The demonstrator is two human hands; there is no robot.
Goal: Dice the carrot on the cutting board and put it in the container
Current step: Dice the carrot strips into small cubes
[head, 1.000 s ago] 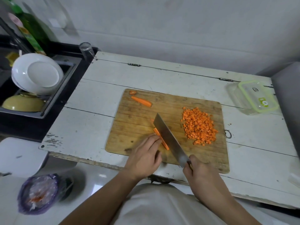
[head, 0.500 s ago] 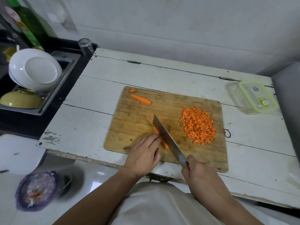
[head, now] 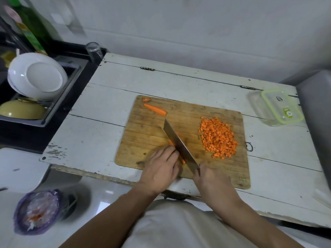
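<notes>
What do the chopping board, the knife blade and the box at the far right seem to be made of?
The chopping board looks like wood or bamboo: tan strips, matt and scored. The knife blade looks like steel, grey with a dull sheen. The box seems clear plastic or glass, I cannot tell which; its lid has a green rim.

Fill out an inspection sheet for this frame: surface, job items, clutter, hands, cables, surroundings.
Surface: worn white wooden table; cutting board on it.
Job's things: diced carrot pile at the board's right; carrot strip at the far left corner; carrot pieces under the knife; container on the table's far right, no carrot seen inside.
Clutter: carrot end on the board.
Hands: left hand steadies the carrot; right hand grips the knife handle.
Cables: nothing seen.
Surroundings: bowls in the sink, bag on the floor.
</notes>
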